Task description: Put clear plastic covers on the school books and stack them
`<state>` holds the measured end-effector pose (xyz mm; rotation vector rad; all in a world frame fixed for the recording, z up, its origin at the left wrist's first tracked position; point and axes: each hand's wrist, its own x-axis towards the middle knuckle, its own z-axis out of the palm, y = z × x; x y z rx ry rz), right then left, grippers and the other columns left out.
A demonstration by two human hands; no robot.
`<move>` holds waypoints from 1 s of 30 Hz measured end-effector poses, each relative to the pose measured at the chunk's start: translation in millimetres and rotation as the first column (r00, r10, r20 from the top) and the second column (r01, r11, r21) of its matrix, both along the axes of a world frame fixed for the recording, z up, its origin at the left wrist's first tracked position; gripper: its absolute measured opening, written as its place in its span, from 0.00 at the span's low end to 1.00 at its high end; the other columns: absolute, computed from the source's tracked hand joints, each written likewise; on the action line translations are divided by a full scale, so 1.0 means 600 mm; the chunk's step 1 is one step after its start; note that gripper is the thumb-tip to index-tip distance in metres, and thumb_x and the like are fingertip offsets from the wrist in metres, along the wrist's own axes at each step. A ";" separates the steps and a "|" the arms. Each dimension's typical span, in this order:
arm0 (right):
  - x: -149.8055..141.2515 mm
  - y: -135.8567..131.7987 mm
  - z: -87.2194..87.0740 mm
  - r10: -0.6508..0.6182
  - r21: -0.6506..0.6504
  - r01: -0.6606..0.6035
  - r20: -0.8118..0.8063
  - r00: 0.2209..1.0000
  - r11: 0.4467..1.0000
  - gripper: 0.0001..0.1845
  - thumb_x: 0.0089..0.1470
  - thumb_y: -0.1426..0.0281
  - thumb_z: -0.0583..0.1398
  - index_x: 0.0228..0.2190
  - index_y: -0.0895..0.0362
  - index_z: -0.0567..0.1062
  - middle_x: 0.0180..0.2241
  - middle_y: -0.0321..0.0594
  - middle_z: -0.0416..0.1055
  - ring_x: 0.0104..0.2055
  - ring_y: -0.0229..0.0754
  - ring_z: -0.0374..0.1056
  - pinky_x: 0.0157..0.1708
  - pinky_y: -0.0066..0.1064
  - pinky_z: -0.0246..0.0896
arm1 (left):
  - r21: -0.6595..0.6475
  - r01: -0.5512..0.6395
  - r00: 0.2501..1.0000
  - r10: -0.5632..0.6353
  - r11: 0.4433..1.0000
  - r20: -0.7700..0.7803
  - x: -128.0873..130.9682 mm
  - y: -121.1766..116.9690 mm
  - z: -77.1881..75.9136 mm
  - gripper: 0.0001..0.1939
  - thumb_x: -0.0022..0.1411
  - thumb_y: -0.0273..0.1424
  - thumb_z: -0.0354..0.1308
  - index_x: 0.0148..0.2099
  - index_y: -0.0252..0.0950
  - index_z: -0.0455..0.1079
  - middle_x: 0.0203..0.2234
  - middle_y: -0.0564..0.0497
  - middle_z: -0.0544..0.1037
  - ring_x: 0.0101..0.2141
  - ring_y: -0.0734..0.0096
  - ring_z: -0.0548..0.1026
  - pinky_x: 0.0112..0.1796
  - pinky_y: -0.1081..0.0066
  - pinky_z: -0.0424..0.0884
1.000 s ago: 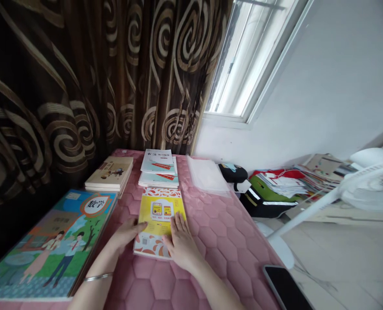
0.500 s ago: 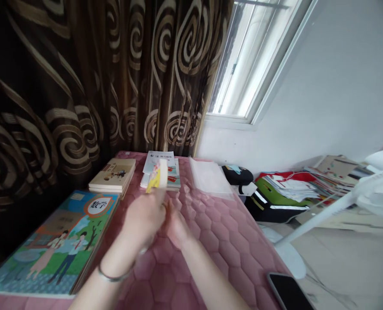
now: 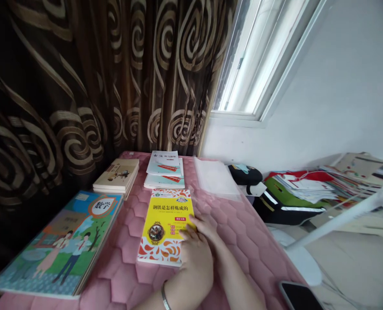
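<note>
Your left hand [image 3: 196, 260] overlapped your right hand [image 3: 207, 228], both touching the yellow book [image 3: 165, 217] along its right. I couldn't tell whether either gripped it.

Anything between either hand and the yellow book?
Nothing visible: the left hand has its fingers over the right part of the yellow book; the right hand, partly hidden behind the left, has fingertips at its right edge.

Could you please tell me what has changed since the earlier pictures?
The yellow book was lifted, turned over and laid flat with its other cover up. The left hand has moved rightward, beside the right hand at the book's right edge. The blue book, tan books and phone stayed put.
</note>
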<state>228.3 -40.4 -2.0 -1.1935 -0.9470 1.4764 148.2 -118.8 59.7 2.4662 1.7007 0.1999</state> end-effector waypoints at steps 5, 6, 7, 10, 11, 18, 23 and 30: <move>0.020 0.006 -0.019 -0.087 0.071 0.060 0.482 0.872 0.996 0.22 0.51 0.54 0.57 0.36 0.57 0.79 0.36 0.46 0.80 0.41 0.52 0.75 0.41 0.41 0.69 | -0.042 0.036 0.999 -0.036 0.998 0.014 -0.076 0.025 -0.009 0.23 0.66 0.35 0.51 0.61 0.32 0.65 0.58 0.36 0.70 0.57 0.50 0.69 0.56 0.50 0.65; 0.025 0.004 -0.016 -0.096 0.076 0.063 0.601 0.793 0.995 0.19 0.53 0.57 0.55 0.36 0.56 0.79 0.36 0.45 0.80 0.40 0.50 0.76 0.39 0.38 0.69 | -0.023 0.019 1.000 -0.019 1.000 0.005 -0.093 0.038 -0.017 0.24 0.67 0.35 0.49 0.62 0.32 0.63 0.61 0.37 0.65 0.61 0.49 0.63 0.59 0.48 0.59; 0.028 0.002 -0.013 -0.096 0.074 0.062 0.692 0.716 0.995 0.18 0.54 0.60 0.54 0.36 0.56 0.80 0.36 0.44 0.80 0.39 0.49 0.76 0.39 0.36 0.68 | -0.004 -0.010 1.000 0.010 1.000 -0.001 -0.108 0.051 -0.029 0.25 0.68 0.36 0.48 0.64 0.32 0.61 0.64 0.38 0.61 0.64 0.48 0.57 0.62 0.47 0.54; 0.028 -0.008 0.002 -0.082 0.058 0.059 0.799 0.596 0.997 0.16 0.56 0.63 0.54 0.37 0.57 0.79 0.35 0.46 0.80 0.39 0.49 0.75 0.39 0.36 0.67 | 0.043 -0.039 0.999 0.038 0.998 0.035 -0.138 0.082 -0.071 0.30 0.68 0.41 0.45 0.68 0.32 0.55 0.67 0.41 0.53 0.67 0.50 0.48 0.64 0.50 0.50; 0.024 -0.013 0.008 -0.091 0.068 0.062 0.833 0.545 0.996 0.17 0.57 0.64 0.53 0.39 0.58 0.78 0.36 0.48 0.79 0.40 0.50 0.74 0.40 0.38 0.67 | 0.061 -0.036 0.998 0.033 0.998 0.045 -0.142 0.088 -0.084 0.31 0.68 0.42 0.44 0.68 0.32 0.53 0.68 0.41 0.51 0.67 0.50 0.47 0.64 0.50 0.49; -0.005 -0.035 0.020 -0.422 0.431 -0.101 0.901 0.097 0.897 0.25 0.59 0.64 0.54 0.56 0.59 0.69 0.62 0.51 0.60 0.62 0.54 0.57 0.58 0.43 0.58 | 0.090 -0.027 0.999 0.023 0.996 0.039 -0.129 0.080 -0.105 0.31 0.68 0.41 0.42 0.68 0.31 0.53 0.68 0.40 0.51 0.67 0.49 0.46 0.64 0.48 0.47; -0.010 -0.022 -0.023 -0.303 0.342 -0.326 0.939 0.165 0.881 0.26 0.62 0.67 0.49 0.58 0.65 0.67 0.64 0.50 0.57 0.67 0.51 0.49 0.65 0.43 0.49 | 0.004 -0.058 0.998 0.058 0.998 0.022 -0.108 0.119 -0.070 0.28 0.69 0.34 0.37 0.65 0.26 0.59 0.66 0.36 0.56 0.66 0.50 0.52 0.63 0.50 0.52; -0.012 -0.022 -0.032 -0.312 0.351 -0.289 0.934 0.172 0.891 0.26 0.61 0.68 0.50 0.59 0.62 0.65 0.63 0.46 0.59 0.67 0.47 0.50 0.66 0.43 0.48 | -0.054 0.095 0.993 -0.091 0.994 0.068 -0.078 0.233 -0.071 0.33 0.70 0.41 0.31 0.69 0.28 0.48 0.69 0.44 0.48 0.68 0.62 0.44 0.66 0.58 0.41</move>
